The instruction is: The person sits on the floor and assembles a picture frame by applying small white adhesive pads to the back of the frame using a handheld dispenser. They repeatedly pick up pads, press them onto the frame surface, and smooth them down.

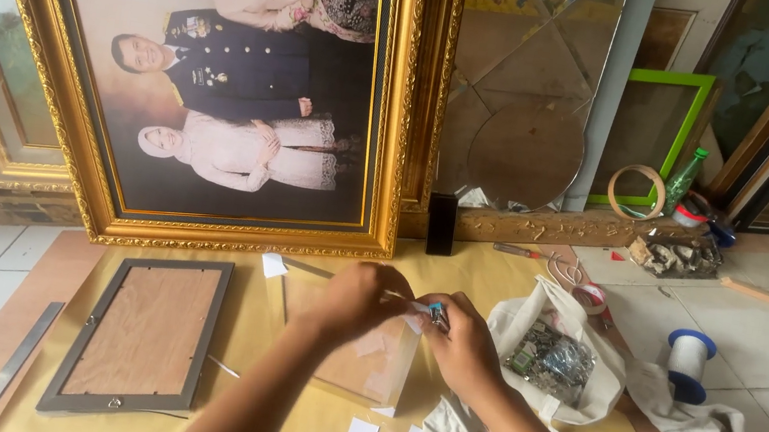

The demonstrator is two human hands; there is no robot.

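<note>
While both hands meet over a glass pane (339, 360) | left hand (358, 298) fingers curled, grip unclear | right hand (466, 348) fingers pinching small metal clip (436, 312) | bag of clips (553, 360) beside right hand

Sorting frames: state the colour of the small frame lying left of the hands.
Grey frame, brown backing; head view.

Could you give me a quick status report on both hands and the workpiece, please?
Left hand and right hand together over a clear glass pane, pinching a small metal clip. Gray picture frame lies apart, left. Open bag of clips right. Nothing obstructing.
</note>
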